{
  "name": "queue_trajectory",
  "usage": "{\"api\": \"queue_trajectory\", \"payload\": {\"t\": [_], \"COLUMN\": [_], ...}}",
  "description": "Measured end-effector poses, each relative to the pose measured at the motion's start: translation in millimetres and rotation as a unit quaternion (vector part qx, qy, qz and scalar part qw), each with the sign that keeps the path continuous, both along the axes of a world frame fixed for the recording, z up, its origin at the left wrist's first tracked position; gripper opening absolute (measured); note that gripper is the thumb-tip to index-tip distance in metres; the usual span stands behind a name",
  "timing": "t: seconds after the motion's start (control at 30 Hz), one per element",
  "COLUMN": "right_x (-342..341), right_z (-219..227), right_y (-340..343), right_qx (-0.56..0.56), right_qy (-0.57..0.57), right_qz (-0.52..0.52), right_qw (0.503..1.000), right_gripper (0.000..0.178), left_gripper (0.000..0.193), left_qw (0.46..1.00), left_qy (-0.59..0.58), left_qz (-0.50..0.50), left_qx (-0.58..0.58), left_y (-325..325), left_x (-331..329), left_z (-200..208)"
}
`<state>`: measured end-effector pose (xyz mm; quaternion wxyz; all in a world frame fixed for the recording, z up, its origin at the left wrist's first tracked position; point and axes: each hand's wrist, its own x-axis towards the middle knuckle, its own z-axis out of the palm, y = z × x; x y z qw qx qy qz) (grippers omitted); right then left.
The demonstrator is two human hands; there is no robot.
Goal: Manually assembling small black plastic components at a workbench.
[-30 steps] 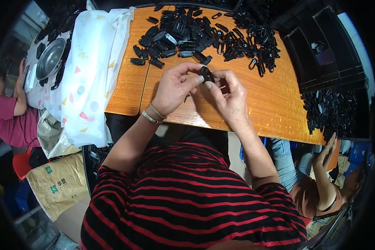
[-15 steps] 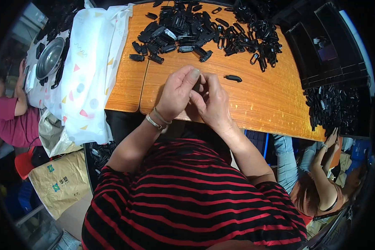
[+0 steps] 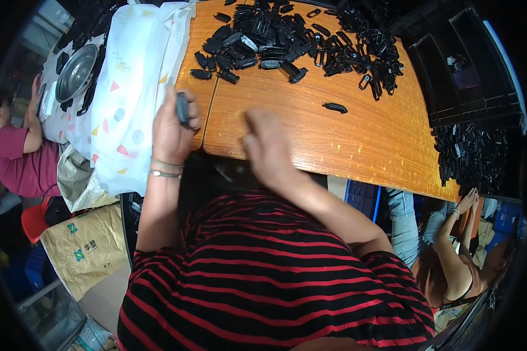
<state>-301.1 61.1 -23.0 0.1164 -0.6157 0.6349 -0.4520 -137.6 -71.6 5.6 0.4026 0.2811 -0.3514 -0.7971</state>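
Note:
My left hand (image 3: 174, 131), closed around a small dark plastic part (image 3: 182, 109), is over the seam between the patterned cloth and the wooden table. Smeared by motion, my right hand (image 3: 269, 146) hangs above the table's near edge, so its fingers and anything in them cannot be made out. A single black, curved plastic piece (image 3: 335, 107) lies alone to the right of it. Farther back is a loose heap of black plastic parts (image 3: 269, 41), and beside it on the right lie several open, frame-like black pieces (image 3: 363, 50).
A wooden table (image 3: 380, 140) spans the front. On the left, a white patterned cloth (image 3: 129, 105) and a metal bowl (image 3: 77, 73). Black crates (image 3: 468, 70) stand at right above another dark heap (image 3: 471, 152). Co-workers sit at left (image 3: 26, 158) and right (image 3: 451, 263).
My hands were together over the table's near side; now they are apart. The left has gone left with the dark part, the right has shifted slightly left and nearer.

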Motion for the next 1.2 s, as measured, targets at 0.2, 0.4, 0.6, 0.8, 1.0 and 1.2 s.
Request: {"api": "queue_trajectory", "payload": {"t": [0.2, 0.4, 0.6, 0.8, 1.0, 1.2], "right_x": [93.1, -4.0, -116.3, -151.4, -152.0, -123.1], "right_z": [11.1, 22.6, 42.7, 37.4, 45.1, 51.4], "right_y": [-6.0, 3.7, 28.0, 22.9, 24.5, 13.2], "right_qx": [0.071, -0.040, 0.047, 0.134, 0.139, 0.110], "right_qy": [-0.150, -0.034, 0.187, 0.262, 0.187, -0.040], "right_qz": [0.317, 0.117, -0.150, -0.152, -0.121, -0.094], "right_qw": [0.934, 0.992, 0.970, 0.943, 0.965, 0.989], "right_gripper": [0.042, 0.020, 0.017, 0.019, 0.017, 0.016], "left_gripper": [0.035, 0.020, 0.016, 0.028, 0.028, 0.025], "left_qw": [0.999, 0.983, 0.796, 0.538, 0.584, 0.937], "left_qy": [0.009, -0.128, -0.270, -0.420, -0.377, -0.131], "left_qz": [0.030, -0.097, -0.037, -0.049, -0.029, -0.155], "left_qx": [-0.039, -0.084, -0.540, -0.729, -0.718, -0.286], "left_y": [-3.9, 0.3, -4.6, -29.5, -23.2, 7.5], "left_x": [9.8, -40.2, -125.5, -160.6, -152.8, -135.4], "left_z": [32.4, 22.2, 2.2, -1.8, -4.1, -2.7]}}
